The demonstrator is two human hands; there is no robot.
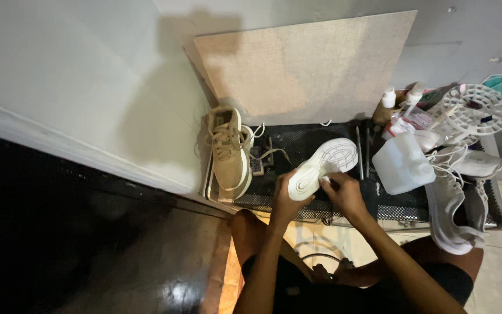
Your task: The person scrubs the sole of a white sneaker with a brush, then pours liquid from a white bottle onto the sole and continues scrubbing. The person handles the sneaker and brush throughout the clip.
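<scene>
A white sneaker [323,167] is held sole-up over a black mesh tray [297,142]. My left hand [286,200] grips its heel end from below. My right hand [342,192] presses against the side of the sole near its middle, fingers curled; something small may be in them, but I cannot make it out. A tan laced sneaker [228,152] stands at the tray's left edge.
A beige board [303,67] leans on the wall behind the tray. A white plastic jug [401,164], small bottles [388,96], a round white perforated disc [474,109] and grey-white sneakers [454,203] sit at the right. My bare knees are below.
</scene>
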